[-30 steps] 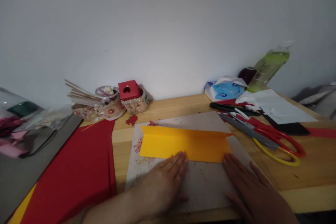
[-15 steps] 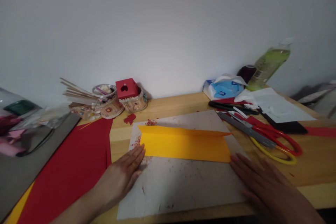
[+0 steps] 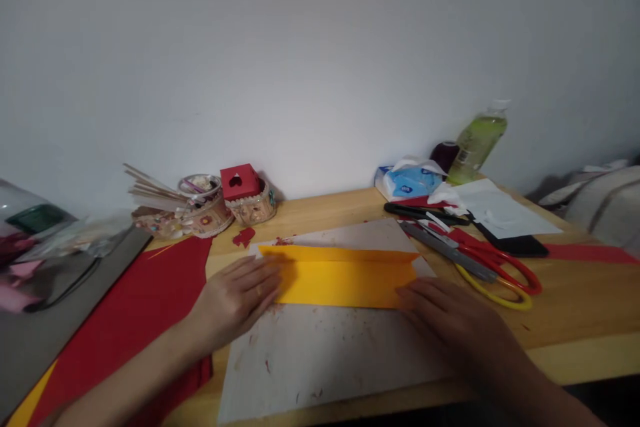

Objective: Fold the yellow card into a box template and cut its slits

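The yellow paper (image 3: 345, 283) lies on the white sheet (image 3: 320, 357), its far edge folded up. The hands are apart, left hand (image 3: 240, 295) touching its left end, right hand (image 3: 447, 313) its near right corner; whether either pinches it, I cannot tell. Scissors (image 3: 463, 257) lie beyond the right hand.

The left hand (image 3: 240, 293) lies across the left end of a folded yellow paper (image 3: 335, 283), while the right hand (image 3: 447, 317) touches its near right corner. Beneath is a stained pale sheet (image 3: 320, 363) on the wooden counter (image 3: 327, 203), with red paper (image 3: 125, 313) at left and scissors (image 3: 463, 257) at right.
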The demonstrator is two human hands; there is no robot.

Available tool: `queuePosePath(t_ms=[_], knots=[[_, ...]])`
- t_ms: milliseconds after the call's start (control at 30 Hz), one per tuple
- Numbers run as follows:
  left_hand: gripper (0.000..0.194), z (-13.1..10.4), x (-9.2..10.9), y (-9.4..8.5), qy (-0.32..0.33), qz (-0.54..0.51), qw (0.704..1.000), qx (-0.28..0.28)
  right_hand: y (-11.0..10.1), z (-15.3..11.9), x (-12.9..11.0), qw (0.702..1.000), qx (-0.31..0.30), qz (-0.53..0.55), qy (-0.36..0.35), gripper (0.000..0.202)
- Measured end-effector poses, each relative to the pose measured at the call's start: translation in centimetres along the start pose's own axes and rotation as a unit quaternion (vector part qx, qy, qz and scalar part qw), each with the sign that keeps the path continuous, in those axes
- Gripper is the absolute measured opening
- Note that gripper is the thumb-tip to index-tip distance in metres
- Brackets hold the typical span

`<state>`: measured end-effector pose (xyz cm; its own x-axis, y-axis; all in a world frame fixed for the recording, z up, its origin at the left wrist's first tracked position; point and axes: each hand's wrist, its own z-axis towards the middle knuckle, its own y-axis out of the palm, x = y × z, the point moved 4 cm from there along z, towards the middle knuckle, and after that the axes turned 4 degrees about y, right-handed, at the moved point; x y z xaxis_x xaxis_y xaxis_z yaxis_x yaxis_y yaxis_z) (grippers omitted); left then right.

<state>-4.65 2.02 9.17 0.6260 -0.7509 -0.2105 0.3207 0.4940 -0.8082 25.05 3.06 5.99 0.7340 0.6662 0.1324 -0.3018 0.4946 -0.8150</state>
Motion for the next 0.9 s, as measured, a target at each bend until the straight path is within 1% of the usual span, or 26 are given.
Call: queuePosePath(t_ms=[33, 100, 133, 167, 200, 233, 300, 333, 400, 500, 600, 667, 700, 767, 833, 900], knots=[[0.023, 1.4, 0.0, 0.0, 0.018, -0.018, 1.000, 0.007, 0.3, 0.8, -0.2, 1.000, -0.012, 0.012, 0.007, 0.034], [0.030, 4.2, -0.4, 1.0, 0.013, -0.058, 0.997, -0.040, 1.0, 2.3, -0.6, 0.999, -0.037, 0.025, 0.022, 0.027], [0.033, 5.4, -0.8, 1.8, -0.027, -0.084, 0.992, -0.084, 1.4, 3.0, -0.7, 0.998, -0.047, 0.028, 0.024, 0.022], [0.040, 6.4, -1.3, 2.9, -0.086, -0.115, 0.979, -0.144, 1.7, 3.7, -0.9, 0.998, -0.052, 0.030, 0.024, 0.017], [0.049, 7.0, -1.9, 4.0, -0.156, -0.141, 0.957, -0.199, 2.0, 4.2, -1.1, 0.998, -0.054, 0.033, 0.021, 0.014], [0.051, 7.6, -2.2, 4.8, -0.189, -0.144, 0.947, -0.218, 2.3, 4.7, -1.3, 0.998, -0.057, 0.036, 0.016, 0.014], [0.035, 8.3, -2.7, 5.8, -0.237, -0.152, 0.929, -0.241, 2.8, 5.3, -1.7, 0.997, -0.059, 0.040, 0.003, 0.018], [0.028, 8.4, -2.9, 6.1, -0.252, -0.157, 0.924, -0.241, 3.1, 5.5, -1.9, 0.998, -0.057, 0.040, -0.005, 0.021], [0.022, 8.4, -3.0, 6.1, -0.280, -0.178, 0.914, -0.235, 3.5, 5.9, -2.2, 0.998, -0.050, 0.036, -0.016, 0.032], [0.021, 8.0, -2.9, 5.1, -0.315, -0.233, 0.897, -0.206, 3.9, 6.3, -2.2, 0.999, -0.033, 0.030, -0.020, 0.044], [0.024, 7.6, -2.7, 4.1, -0.353, -0.315, 0.862, -0.180, 3.8, 7.0, -2.2, 0.999, -0.018, 0.030, -0.011, 0.050], [0.027, 7.2, -2.7, 3.5, -0.385, -0.375, 0.826, -0.168, 3.4, 7.7, -2.6, 0.999, -0.011, 0.033, -0.011, 0.052], [0.029, 7.0, -2.8, 3.3, -0.403, -0.405, 0.804, -0.163, 3.1, 8.1, -2.8, 0.999, -0.008, 0.032, -0.013, 0.049], [0.030, 6.6, -3.1, 2.9, -0.441, -0.460, 0.756, -0.148, 2.4, 8.6, -3.3, 0.999, 0.005, 0.028, -0.029, 0.034], [0.027, 6.0, -3.5, 2.5, -0.479, -0.507, 0.706, -0.124, 1.6, 8.7, -3.5, 0.997, 0.040, 0.026, -0.055, 0.016], [0.021, 5.3, -4.0, 2.2, -0.511, -0.545, 0.659, -0.090, 0.8, 8.3, -3.4, 0.992, 0.092, 0.026, -0.083, 0.012]])
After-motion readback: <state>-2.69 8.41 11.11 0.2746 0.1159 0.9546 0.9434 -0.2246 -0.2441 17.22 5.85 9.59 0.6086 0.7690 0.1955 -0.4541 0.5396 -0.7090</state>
